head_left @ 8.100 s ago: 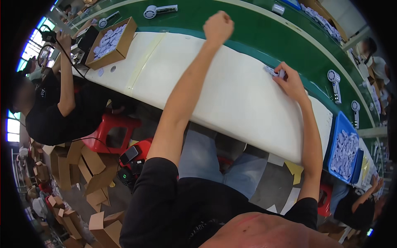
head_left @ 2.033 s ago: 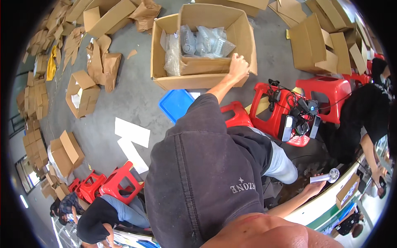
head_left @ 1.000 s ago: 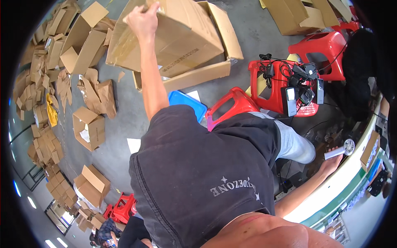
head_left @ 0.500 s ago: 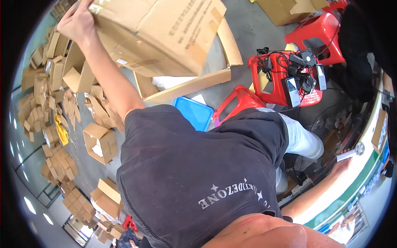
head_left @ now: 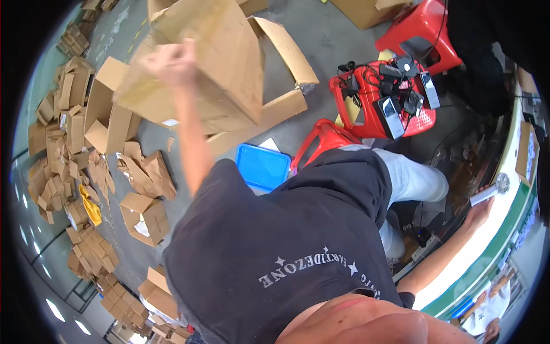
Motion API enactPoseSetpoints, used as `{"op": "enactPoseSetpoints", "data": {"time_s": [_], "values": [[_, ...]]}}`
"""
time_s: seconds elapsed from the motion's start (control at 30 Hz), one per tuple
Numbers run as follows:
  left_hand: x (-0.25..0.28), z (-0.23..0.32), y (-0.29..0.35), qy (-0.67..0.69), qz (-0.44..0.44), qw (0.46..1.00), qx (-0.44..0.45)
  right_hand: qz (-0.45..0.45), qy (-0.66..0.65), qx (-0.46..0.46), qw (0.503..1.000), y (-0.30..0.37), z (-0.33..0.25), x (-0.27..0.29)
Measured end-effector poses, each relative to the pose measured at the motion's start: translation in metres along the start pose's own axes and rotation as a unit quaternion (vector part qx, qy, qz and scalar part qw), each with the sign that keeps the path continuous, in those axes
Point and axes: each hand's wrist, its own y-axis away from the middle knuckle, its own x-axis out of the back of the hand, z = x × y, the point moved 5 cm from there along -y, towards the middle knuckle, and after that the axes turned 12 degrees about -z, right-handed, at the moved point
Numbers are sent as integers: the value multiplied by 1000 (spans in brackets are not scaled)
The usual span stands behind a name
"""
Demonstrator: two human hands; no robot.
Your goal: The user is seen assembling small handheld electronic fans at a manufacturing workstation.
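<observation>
A large brown cardboard box (head_left: 223,63) stands tilted at the upper left. My left hand (head_left: 175,63), blurred by motion, has its fingers curled at the box's upper edge. Under and behind it lies an open shallow carton (head_left: 283,109), partly covered by the box. At the right, my right hand (head_left: 478,212) is closed around a white stick-shaped thing (head_left: 484,195) with a round silvery head. That hand is above the edge of a white-topped table (head_left: 452,269).
A red stool (head_left: 424,120) bears black cables, adapters and grey devices; other red stools stand around it. A blue tray (head_left: 263,166) lies on the floor. Open cartons (head_left: 143,218) and heaps of cardboard (head_left: 69,137) spread along the left. A dark-clothed person (head_left: 481,69) is at upper right.
The large box has shifted left and turned, showing another side. My left hand has moved right and down along with it. My right hand keeps its hold, slightly higher in view.
</observation>
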Motion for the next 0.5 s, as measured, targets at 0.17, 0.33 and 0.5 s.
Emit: {"op": "enactPoseSetpoints", "data": {"time_s": [0.17, 0.33, 0.5], "values": [[-59, 11, 49, -69, 20, 997, 24, 5, 5, 3, 1000, 22, 14, 3], [-68, 7, 29, -63, -128, 985, 100, -38, -29, 23, 999, 31, 20, -3], [-91, 0, -22, -117, -620, 759, 160, -2, -41, 10, 999, 34, 13, -54]]}}
